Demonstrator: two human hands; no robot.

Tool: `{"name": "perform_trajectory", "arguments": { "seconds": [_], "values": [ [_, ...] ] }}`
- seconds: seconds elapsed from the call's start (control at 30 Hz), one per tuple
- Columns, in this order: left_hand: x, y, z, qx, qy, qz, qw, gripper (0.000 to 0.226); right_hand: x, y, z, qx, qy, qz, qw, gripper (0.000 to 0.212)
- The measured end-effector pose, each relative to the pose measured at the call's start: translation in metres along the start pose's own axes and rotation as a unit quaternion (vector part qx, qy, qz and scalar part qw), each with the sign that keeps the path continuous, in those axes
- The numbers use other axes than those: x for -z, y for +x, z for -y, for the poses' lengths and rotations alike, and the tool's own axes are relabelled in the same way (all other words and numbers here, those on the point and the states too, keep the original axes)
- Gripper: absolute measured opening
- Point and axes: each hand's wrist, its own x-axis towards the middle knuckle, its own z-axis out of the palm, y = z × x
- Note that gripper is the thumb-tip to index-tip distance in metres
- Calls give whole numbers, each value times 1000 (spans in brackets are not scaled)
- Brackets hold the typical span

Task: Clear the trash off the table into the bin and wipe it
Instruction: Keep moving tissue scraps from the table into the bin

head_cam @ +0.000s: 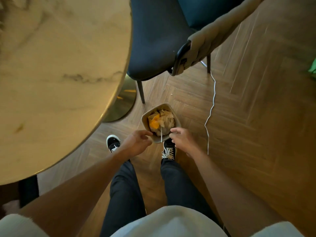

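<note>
Since the bin [160,124] sits right below both hands, my left hand [136,142] and right hand [181,139] hang loose, empty; tabletop's [59,65] off left.

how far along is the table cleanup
Mostly cleared: the visible table shows no trash, and the bin holds crumpled paper. Both hands, left and right, hover at the bin's rim. Wiping is left; no cloth in view.

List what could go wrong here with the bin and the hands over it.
The bin is heaped with crumpled paper, and a thin stick juts over its rim; pressing with the left hand or right hand might spill trash. A white cable lies on the floor beside the bin and might snag a shoe.
</note>
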Motion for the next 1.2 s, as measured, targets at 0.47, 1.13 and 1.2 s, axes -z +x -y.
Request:
{"name": "perform_trajectory", "arguments": {
  "seconds": [0.47, 1.13, 1.2],
  "values": [
    [56, -163, 44, -97, -154, -129, 975, 19, -42, -148, 104, 215, -263, 10, 941, 35],
    [250, -209, 197, -125, -324, -318, 882, 21, -228, -136, 306, 383, -455, 10, 804, 42],
    [272, -208, 208, -135, -329, -326, 876, 22, -247, -124, 327, 383, -480, 4, 789, 47]
  ]
}}
